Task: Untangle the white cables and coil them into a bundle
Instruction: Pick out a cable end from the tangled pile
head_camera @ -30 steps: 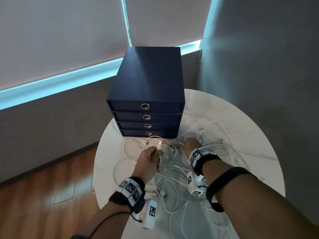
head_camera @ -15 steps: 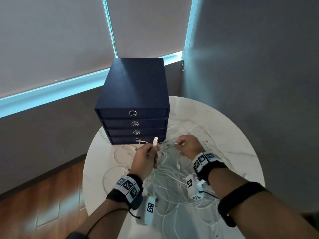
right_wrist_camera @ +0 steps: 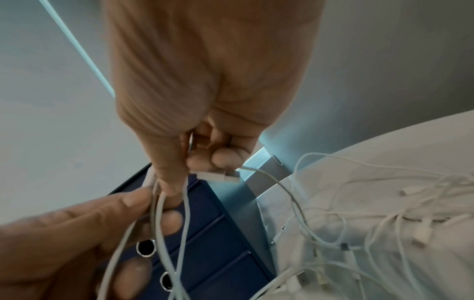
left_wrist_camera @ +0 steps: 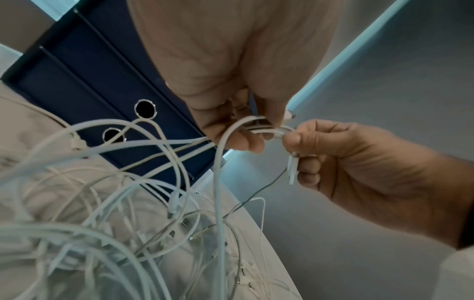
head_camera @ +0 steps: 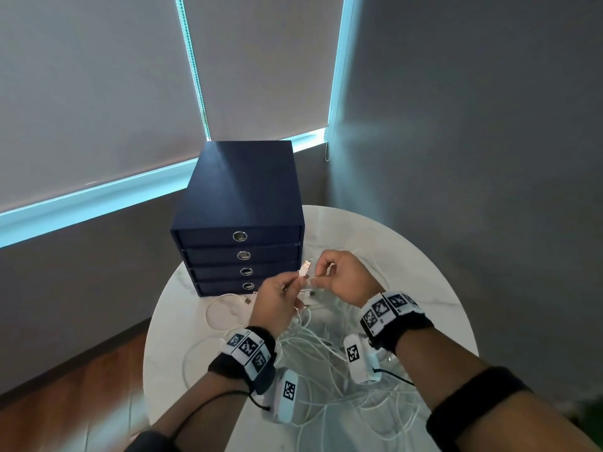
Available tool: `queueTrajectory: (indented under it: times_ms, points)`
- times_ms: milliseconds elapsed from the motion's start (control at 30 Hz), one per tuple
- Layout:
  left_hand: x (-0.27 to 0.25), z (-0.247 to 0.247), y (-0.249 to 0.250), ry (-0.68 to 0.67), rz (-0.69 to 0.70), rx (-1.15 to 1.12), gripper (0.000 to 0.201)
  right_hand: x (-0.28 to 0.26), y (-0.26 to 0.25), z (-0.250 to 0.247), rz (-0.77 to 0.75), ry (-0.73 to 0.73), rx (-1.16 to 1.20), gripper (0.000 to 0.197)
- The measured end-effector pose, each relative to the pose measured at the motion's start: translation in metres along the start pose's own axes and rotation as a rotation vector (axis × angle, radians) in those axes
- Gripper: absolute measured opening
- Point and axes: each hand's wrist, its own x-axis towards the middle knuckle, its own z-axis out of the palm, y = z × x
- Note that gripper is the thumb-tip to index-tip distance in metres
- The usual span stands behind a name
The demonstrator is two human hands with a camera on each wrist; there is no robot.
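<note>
- Hands are up over the round white table (head_camera: 424, 256), close together, in front of the dark blue drawer box (head_camera: 241, 203).
- Left hand (head_camera: 274, 301) pinches white cable strands, and a plug end (head_camera: 306, 266) sticks up past its fingers.
- Right hand (head_camera: 346, 278) curls its fingers (left_wrist_camera: 291, 140) around the same strands and also holds a flat white plug (right_wrist_camera: 218, 176).
- White cables (head_camera: 326, 353) lie in a big messy tangle on the table under both wrists, with some strands rising up to the hands.
</note>
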Motion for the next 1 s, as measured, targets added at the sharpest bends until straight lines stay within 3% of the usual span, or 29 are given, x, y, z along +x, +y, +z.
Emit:
queueTrajectory:
  times_ms: [133,300,400,700,867,1000]
  points:
    - [-0.001,0.005,0.004,-0.033,-0.034,0.008,0.016,-0.004,0.013,-0.001,-0.044,0.014,-0.135,0.016]
    - [0.000,0.008,0.002,-0.015,-0.131,-0.145,0.013,-0.011,0.027,0.003,0.081,-0.153,0.055,0.025]
    - [0.000,0.008,0.002,-0.017,-0.140,-0.171,0.009,-0.013,0.030,0.006,0.121,-0.134,0.180,0.012]
    - [-0.004,0.004,0.004,-0.029,-0.087,-0.216,0.011,-0.012,0.032,0.004,0.072,-0.268,-0.070,0.018]
    - [0.000,0.007,0.007,-0.030,-0.040,-0.185,0.014,-0.006,0.016,-0.003,0.143,-0.284,0.144,0.017]
    - [0.002,0.012,0.009,0.010,0.050,-0.103,0.015,-0.003,-0.003,-0.015,0.193,-0.294,0.169,0.018]
